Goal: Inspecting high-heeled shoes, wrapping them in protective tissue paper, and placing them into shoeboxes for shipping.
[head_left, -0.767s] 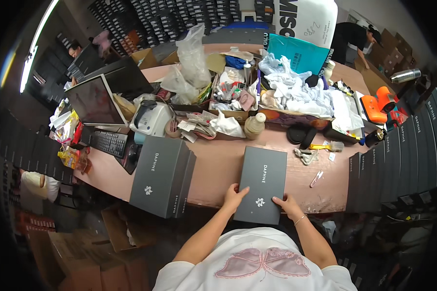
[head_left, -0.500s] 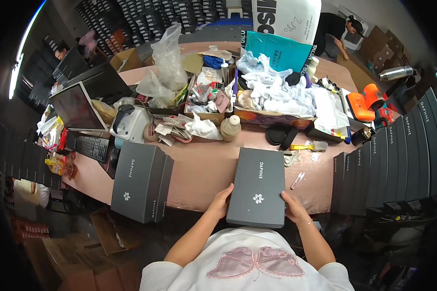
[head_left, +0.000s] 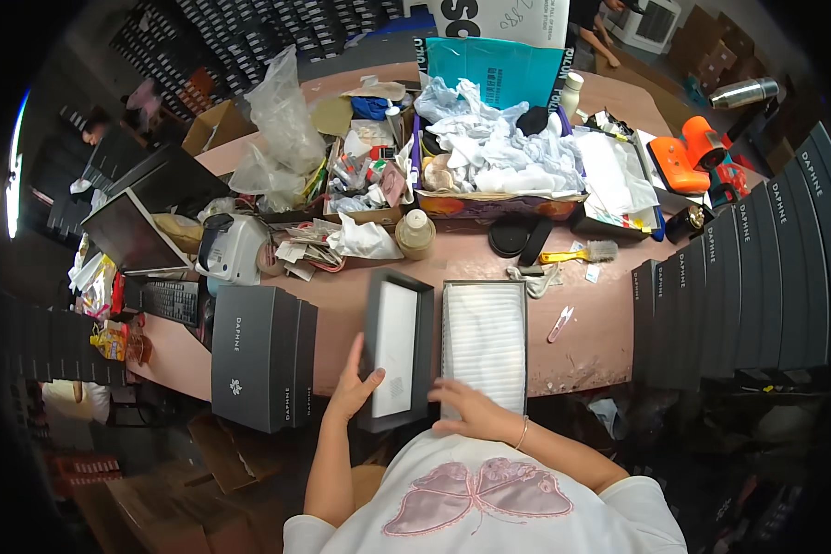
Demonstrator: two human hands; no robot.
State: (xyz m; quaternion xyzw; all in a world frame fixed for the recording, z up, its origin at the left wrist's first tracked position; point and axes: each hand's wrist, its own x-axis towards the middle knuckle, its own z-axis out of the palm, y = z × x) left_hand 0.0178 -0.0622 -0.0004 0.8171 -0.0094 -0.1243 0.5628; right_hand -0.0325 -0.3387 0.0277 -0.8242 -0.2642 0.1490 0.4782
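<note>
The left hand (head_left: 353, 392) has its grip closed on the lower edge of a dark box lid (head_left: 395, 349), thumb on the white inner face and fingers behind, so the lid stands tilted up on its long side with its inside turned toward the right. The right hand (head_left: 471, 414) lies flat and spread on the near end of the open box base (head_left: 485, 343), its grip loose and holding nothing, fingertips resting on the white tissue paper that fills the base. Lid and base sit side by side, touching or nearly so, at the near edge of the pink desk (head_left: 342, 305). Just to the left stands a closed dark shoe box (head_left: 262, 355), partly overhanging the desk edge. To the right of the base lie small pink snips (head_left: 560, 323), and beyond them a row of dark boxes (head_left: 739, 277) stands on end along the right side. Farther back, close behind the lid and base, are a round lidded jar (head_left: 415, 233), a yellow-handled brush (head_left: 582, 252), a black round tin (head_left: 508, 235) and a cardboard tray heaped with white crumpled paper (head_left: 499, 162). At far left are a white label printer (head_left: 233, 249), a keyboard (head_left: 170, 300) and a laptop (head_left: 134, 231).
</note>
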